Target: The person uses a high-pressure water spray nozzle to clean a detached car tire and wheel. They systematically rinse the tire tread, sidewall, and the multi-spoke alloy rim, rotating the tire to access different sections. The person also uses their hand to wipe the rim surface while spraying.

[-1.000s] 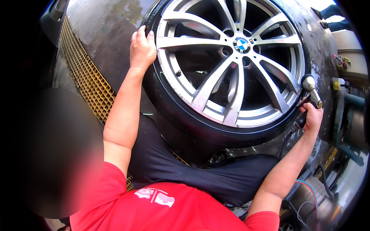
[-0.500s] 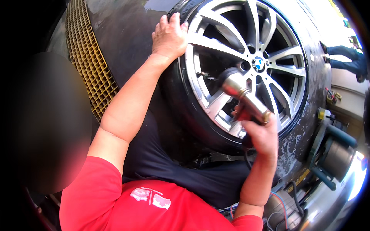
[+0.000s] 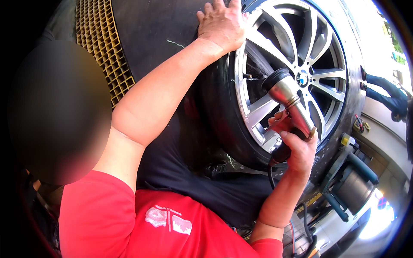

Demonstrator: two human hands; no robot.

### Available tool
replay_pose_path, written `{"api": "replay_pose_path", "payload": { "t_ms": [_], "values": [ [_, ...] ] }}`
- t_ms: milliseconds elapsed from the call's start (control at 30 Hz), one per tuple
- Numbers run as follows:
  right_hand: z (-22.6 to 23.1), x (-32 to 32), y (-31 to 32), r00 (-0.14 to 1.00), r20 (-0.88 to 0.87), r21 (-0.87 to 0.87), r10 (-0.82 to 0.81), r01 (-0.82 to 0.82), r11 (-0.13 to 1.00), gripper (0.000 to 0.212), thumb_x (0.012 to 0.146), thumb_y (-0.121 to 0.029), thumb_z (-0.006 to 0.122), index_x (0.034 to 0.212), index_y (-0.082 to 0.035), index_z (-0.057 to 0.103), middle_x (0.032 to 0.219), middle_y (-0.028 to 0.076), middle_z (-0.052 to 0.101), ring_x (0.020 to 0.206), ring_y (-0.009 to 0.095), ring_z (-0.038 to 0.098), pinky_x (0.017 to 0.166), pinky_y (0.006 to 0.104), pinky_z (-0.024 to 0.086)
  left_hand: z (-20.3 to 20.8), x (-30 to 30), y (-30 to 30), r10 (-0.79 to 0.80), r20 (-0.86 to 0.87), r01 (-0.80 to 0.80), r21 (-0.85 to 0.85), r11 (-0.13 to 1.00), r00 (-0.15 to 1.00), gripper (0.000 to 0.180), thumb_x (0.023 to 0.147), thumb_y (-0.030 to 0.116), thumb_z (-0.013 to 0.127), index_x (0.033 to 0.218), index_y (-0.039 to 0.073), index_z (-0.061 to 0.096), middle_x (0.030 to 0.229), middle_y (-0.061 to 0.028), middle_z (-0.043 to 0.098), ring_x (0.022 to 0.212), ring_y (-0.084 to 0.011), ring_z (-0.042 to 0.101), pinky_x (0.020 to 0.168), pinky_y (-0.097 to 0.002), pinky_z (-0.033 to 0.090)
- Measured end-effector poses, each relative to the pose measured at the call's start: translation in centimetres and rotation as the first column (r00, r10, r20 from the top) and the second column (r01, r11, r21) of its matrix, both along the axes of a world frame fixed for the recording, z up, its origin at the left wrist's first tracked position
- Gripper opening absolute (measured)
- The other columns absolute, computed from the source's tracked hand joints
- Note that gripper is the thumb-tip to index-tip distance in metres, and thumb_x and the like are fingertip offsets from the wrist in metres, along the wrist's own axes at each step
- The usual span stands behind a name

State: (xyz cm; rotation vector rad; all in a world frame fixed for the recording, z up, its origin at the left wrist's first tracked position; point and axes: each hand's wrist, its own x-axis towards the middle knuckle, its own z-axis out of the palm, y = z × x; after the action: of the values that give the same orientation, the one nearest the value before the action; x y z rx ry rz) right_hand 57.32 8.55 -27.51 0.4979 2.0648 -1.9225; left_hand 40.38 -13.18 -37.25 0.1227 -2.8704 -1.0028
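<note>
A silver multi-spoke wheel (image 3: 307,64) with a black tire (image 3: 230,112) lies before me at the upper right. My left hand (image 3: 223,26) rests on the tire's upper left edge beside the rim, fingers spread. Closed around the handle of a red-and-metal spray gun (image 3: 289,99) is my right hand (image 3: 301,148). The gun's flared nozzle with a dark ring points up and left over the spokes, below the wheel's hub cap (image 3: 302,78). A streaky haze, possibly spray, shows beyond the nozzle. From the handle's base runs a dark hose (image 3: 270,176).
A yellow floor grating (image 3: 101,43) borders the dark wet floor on the left. At the right stands a hose reel (image 3: 352,189) with a green frame, near a small yellow-capped bottle (image 3: 347,139). Another person's legs (image 3: 387,92) are at the far right.
The view has shifted, so the wheel sits further right. My right hand still holds the spray gun over the wheel, its nozzle now sharper. My left hand stays on the tire.
</note>
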Motion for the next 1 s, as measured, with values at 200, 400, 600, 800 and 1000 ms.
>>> {"api": "replay_pose_path", "payload": {
  "t_ms": [200, 400, 600, 800, 1000],
  "values": [
    [0.3, -0.3, -1.1, 0.999, -0.020, -0.003, 0.026, -0.026, 1.000, 0.053, 0.066, 0.002, 0.061, 0.118, 0.009, 0.060, 0.103, 0.020, 0.068, 0.098, 0.036, 0.069, 0.092, 0.0465, 0.054, -0.3, 0.1, -0.2, -0.016, 0.029, 0.014, 0.040, 0.999, 0.999, 0.059, 0.098, 0.039, 0.047, 0.143, 0.001, 0.038, 0.148, -0.0341, 0.033, 0.135, -0.0517, 0.035, 0.113, -0.0609, 0.026],
    [-0.8, -0.5, -0.5, 0.995, 0.007, -0.046, 0.102, -0.101, 0.994, 0.052, 0.069, 0.011, 0.056, 0.121, 0.011, 0.061, 0.103, 0.018, 0.070, 0.096, 0.029, 0.070, 0.090, 0.0393, 0.054, -0.2, -0.2, -0.2, -0.009, 0.043, 0.007, 0.033, 0.999, 0.999, 0.067, 0.095, 0.045, 0.051, 0.145, 0.002, 0.037, 0.148, -0.0333, 0.033, 0.136, -0.0508, 0.035, 0.113, -0.0611, 0.026],
    [-0.4, -0.3, -0.7, 0.999, 0.030, -0.118, 0.019, -0.016, 0.993, 0.051, 0.067, 0.010, 0.057, 0.118, 0.012, 0.060, 0.102, 0.020, 0.069, 0.096, 0.033, 0.070, 0.089, 0.0430, 0.054, -0.1, 0.3, -0.1, 0.000, 0.019, -0.001, 0.042, 0.999, 1.000, 0.065, 0.094, 0.043, 0.054, 0.143, 0.003, 0.039, 0.147, -0.0350, 0.035, 0.135, -0.0531, 0.035, 0.112, -0.0626, 0.027],
    [-0.4, -0.5, -0.7, 0.999, 0.019, -0.091, 0.032, -0.031, 0.995, 0.060, 0.064, -0.003, 0.063, 0.123, 0.011, 0.056, 0.101, 0.022, 0.066, 0.095, 0.038, 0.069, 0.090, 0.0489, 0.054, -0.8, -0.4, -0.2, -0.003, 0.034, 0.003, -0.016, 1.000, 0.999, 0.054, 0.095, 0.033, 0.050, 0.138, 0.000, 0.043, 0.145, -0.0351, 0.037, 0.134, -0.0527, 0.037, 0.111, -0.0613, 0.029],
    [-0.4, -0.7, -0.6, 0.998, 0.000, -0.102, 0.070, -0.069, 0.992, 0.060, 0.065, -0.004, 0.064, 0.123, 0.011, 0.055, 0.103, 0.022, 0.067, 0.096, 0.039, 0.068, 0.089, 0.0485, 0.054, 0.3, 0.3, -0.3, -0.016, 0.003, 0.015, 0.040, 0.999, 1.000, 0.056, 0.095, 0.032, 0.050, 0.141, 0.000, 0.041, 0.144, -0.0342, 0.038, 0.132, -0.0511, 0.040, 0.110, -0.0606, 0.031]
  ]
}}
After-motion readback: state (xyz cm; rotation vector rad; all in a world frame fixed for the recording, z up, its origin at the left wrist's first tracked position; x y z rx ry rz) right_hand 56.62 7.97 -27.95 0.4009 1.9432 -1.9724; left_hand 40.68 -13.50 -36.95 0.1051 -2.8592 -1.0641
